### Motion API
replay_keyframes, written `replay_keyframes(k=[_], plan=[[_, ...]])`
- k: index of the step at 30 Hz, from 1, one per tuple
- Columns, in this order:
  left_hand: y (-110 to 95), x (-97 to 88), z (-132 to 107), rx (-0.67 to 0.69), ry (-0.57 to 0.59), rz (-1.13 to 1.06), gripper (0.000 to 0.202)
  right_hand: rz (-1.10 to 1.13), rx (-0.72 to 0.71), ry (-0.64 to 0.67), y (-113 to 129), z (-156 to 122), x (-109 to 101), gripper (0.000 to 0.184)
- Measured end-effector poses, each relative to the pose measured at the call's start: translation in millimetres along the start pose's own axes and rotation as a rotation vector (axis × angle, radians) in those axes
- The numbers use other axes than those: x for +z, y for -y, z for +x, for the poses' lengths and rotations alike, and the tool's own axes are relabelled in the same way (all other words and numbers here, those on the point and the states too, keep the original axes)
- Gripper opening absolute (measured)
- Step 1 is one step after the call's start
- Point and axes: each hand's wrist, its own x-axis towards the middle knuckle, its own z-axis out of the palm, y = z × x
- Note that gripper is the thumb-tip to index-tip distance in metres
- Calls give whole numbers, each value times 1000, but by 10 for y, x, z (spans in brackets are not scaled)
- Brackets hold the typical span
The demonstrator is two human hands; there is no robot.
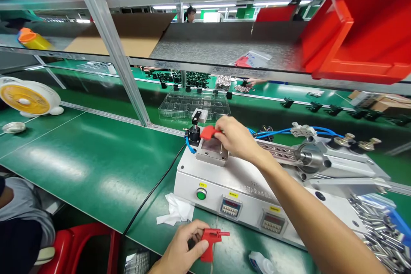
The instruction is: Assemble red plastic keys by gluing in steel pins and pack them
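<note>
Left hand [184, 244] grips a red handle [210, 239]; right hand [236, 137], arm outstretched, pinches a red part [208, 132].

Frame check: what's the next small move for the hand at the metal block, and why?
Probably ease the red piece fully onto the metal block and let go: the right hand pinches it at the block's top edge, beside the black post, seemingly not yet seated. The left hand holds a second red piece near the green table edge.
</note>
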Motion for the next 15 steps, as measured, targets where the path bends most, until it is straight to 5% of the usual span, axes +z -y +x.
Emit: replay_keyframes(k=[4,8,11,15], plan=[[-32,15,-21,-34,-11,25,48,119,-29,-275,-38,-145,-316,10],[-247,-166,-87,20,-71,49,46,175,-91,-204,-188,-730,-381,9],[-759,-413,90,182,-238,196,38,186,-46,-161,-348,-1289,-171,14],[-1611,-689,799,579,-329,485,29,152,52,-186,-476,-1791,99,21]])
